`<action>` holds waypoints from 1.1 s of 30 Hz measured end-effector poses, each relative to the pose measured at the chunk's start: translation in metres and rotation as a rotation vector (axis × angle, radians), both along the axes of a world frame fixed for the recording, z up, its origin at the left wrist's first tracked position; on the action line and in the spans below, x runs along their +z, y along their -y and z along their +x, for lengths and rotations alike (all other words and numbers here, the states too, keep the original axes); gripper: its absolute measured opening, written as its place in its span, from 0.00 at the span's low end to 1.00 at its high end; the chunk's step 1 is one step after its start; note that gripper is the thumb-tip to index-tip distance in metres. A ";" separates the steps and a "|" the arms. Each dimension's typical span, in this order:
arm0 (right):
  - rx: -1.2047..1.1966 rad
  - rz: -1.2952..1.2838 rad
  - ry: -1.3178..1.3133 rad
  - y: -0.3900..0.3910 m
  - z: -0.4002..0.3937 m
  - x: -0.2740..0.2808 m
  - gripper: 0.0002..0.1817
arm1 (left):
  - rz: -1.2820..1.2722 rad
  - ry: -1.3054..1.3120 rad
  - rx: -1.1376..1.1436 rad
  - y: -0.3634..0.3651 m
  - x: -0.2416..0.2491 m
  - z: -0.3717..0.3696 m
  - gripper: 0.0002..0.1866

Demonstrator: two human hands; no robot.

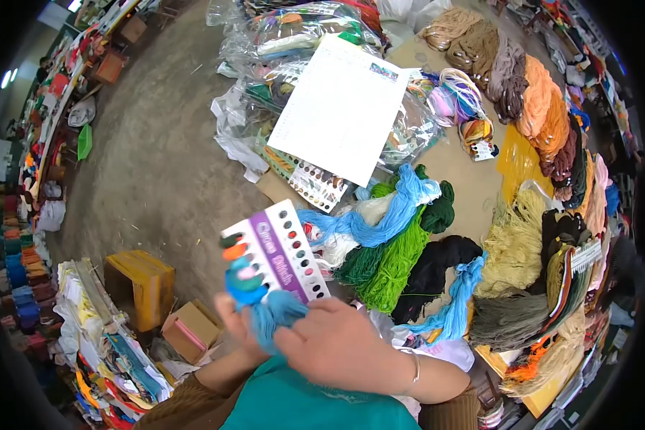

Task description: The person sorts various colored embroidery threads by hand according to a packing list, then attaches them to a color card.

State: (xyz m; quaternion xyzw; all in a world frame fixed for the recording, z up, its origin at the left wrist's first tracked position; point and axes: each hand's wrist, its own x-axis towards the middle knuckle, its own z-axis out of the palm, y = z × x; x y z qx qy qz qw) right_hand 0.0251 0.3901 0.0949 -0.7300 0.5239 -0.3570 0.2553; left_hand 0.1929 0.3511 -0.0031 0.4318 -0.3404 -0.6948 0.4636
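Note:
A white card with a purple "Cross Stitch" band (pixel 279 247) is held up in front of me, with a row of holes down its right side. Small bundles of orange, pink, teal and blue thread hang from its left edge. My left hand (pixel 238 326) is closed around the card's lower left end, its fingers partly hidden by thread. A bundle of dusty-blue embroidery thread (pixel 274 315) hangs at the bottom of the card, and my right hand (pixel 337 340) pinches it from the right.
Beyond the card, light-blue skeins (pixel 390 215), bright green skeins (pixel 394 269) and black skeins (pixel 441 269) lie on the table. A white printed sheet (pixel 340 107) rests on plastic bags. Brown, orange and cream skeins (pixel 512 247) line the right side. Cardboard boxes (pixel 147 287) stand at lower left.

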 end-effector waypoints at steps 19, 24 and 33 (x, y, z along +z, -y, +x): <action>-0.447 0.159 -0.244 -0.007 -0.053 -0.113 0.13 | 0.506 0.053 -0.366 0.000 -0.146 -0.104 0.08; -0.330 0.569 -0.685 0.004 -0.058 -0.107 0.17 | 0.210 0.167 -0.417 -0.005 -0.150 -0.102 0.09; -0.643 0.486 0.593 0.008 -0.066 -0.109 0.12 | 0.746 -0.288 -0.303 0.016 -0.138 -0.100 0.13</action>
